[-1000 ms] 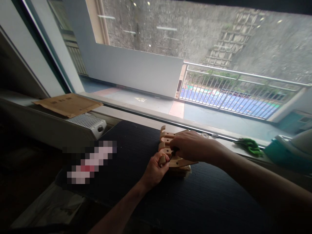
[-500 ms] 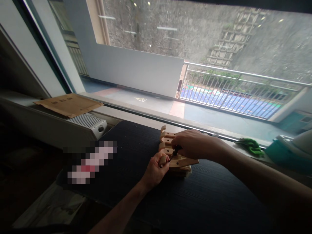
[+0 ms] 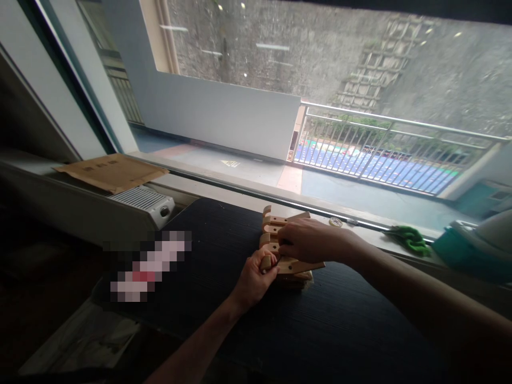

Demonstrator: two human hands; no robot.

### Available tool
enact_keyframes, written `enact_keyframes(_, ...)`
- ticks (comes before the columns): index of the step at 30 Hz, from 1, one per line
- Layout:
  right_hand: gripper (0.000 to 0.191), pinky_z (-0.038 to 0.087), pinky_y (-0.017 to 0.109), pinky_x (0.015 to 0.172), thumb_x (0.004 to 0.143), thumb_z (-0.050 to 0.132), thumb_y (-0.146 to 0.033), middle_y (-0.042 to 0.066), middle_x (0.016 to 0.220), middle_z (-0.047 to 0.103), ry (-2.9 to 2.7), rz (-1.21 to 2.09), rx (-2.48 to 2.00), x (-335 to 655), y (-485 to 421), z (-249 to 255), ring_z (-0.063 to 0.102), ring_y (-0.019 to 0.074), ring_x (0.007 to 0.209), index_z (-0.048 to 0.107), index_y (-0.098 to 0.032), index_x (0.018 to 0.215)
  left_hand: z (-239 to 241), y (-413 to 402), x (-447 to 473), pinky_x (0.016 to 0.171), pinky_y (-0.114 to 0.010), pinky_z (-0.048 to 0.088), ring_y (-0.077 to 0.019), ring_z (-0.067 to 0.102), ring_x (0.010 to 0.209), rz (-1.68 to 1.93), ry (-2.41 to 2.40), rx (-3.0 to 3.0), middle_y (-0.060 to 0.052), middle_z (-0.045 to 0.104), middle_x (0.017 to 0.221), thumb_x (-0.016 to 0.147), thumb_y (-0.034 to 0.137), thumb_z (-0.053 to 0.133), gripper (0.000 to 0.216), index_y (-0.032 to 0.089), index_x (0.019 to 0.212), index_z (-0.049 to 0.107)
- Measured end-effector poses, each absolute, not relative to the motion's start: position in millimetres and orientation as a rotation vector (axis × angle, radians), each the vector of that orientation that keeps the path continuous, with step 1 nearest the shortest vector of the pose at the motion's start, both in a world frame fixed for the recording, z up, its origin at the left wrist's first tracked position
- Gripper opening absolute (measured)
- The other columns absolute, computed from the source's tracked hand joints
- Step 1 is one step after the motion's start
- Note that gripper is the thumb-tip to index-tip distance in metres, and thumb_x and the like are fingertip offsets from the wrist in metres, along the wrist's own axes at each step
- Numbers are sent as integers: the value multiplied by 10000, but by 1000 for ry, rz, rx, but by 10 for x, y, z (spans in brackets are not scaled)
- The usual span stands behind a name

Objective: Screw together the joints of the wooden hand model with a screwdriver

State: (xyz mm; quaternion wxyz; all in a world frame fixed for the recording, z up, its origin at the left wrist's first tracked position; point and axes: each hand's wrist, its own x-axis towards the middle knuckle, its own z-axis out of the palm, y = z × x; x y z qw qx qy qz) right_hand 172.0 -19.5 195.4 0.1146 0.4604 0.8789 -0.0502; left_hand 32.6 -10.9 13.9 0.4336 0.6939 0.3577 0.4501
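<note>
On a dark table lies a stack of light wooden pieces (image 3: 275, 219) with rounded, hooked ends and small round holes. My left hand (image 3: 253, 274) grips the rounded end of the nearest wooden piece (image 3: 304, 266), its fingers curled around it. Just right of it, above the stack, is my right hand (image 3: 310, 237), closed around a screwdriver whose handle is hidden by the fingers. The thin shaft (image 3: 279, 261) points down toward the wood by my left fingers; its tip is hard to make out.
The dark tabletop (image 3: 216, 240) borders a window sill. A blurred-out pinkish item (image 3: 160, 266) lies at left. A brown envelope (image 3: 112, 172) rests on a white slotted unit (image 3: 156, 205). Right on the sill are a green cloth (image 3: 408, 240), a small round item (image 3: 335, 222) and a teal container (image 3: 460, 250).
My right hand has shifted slightly left and turned, so the dark screwdriver handle no longer shows. More of the wooden stack behind it is visible. My left hand keeps its hold.
</note>
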Motion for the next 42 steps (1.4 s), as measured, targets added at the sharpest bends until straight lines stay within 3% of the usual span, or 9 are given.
enact_keyframes(4,118,273,253,558,792,536,-206,54,797,624,2577,-121,1338,1699,-248,2010,512,139,683,636,-152,823,140,-104,326,654,-213,426,-113,500,674,1121,888,1731,21,546,746,733,149,603,105,185,725,505)
enact_keyframes(8,128,280,252,589,758,532,-105,32,786,627,2564,-153,1322,1686,-272,2065,507,125,681,631,-166,810,164,-113,322,648,-217,423,-116,499,672,1115,902,1732,20,541,739,729,155,605,87,181,727,522)
enact_keyframes(15,173,320,256,642,843,477,-191,52,778,624,2625,-174,1327,1730,-219,1971,515,132,698,627,-148,768,177,-125,328,669,-229,435,-124,514,686,1112,933,1723,14,555,744,724,176,608,69,178,725,539)
enact_keyframes(21,193,337,256,619,846,499,-275,51,816,646,2648,-177,1358,1775,-212,1980,539,142,696,653,-166,888,190,-119,317,634,-215,427,-114,501,648,1118,925,1736,24,546,715,726,164,602,59,177,725,544)
enact_keyframes(24,193,342,239,611,810,529,-227,29,856,660,2640,-226,1379,1814,-216,2028,555,135,716,659,-208,951,187,-117,312,644,-213,428,-115,507,664,1118,921,1743,24,552,725,727,157,601,58,179,740,548)
enact_keyframes(29,185,363,234,673,826,493,-172,29,851,660,2665,-317,1365,1845,-191,2022,564,124,743,663,-185,897,176,-122,321,657,-211,429,-112,505,669,1115,923,1739,27,547,734,733,160,595,65,182,736,534)
enact_keyframes(36,209,346,245,613,865,462,-243,66,801,649,2607,-279,1417,1778,-181,2014,534,127,673,636,-133,833,212,-132,319,665,-212,434,-116,529,681,1113,924,1734,21,569,747,727,157,591,66,182,715,531)
enact_keyframes(42,173,316,226,563,822,521,-199,21,829,656,2615,-296,1396,1813,-225,2120,520,103,641,659,-196,928,205,-128,312,669,-221,440,-124,537,690,1114,935,1727,15,584,755,722,167,603,48,183,748,565)
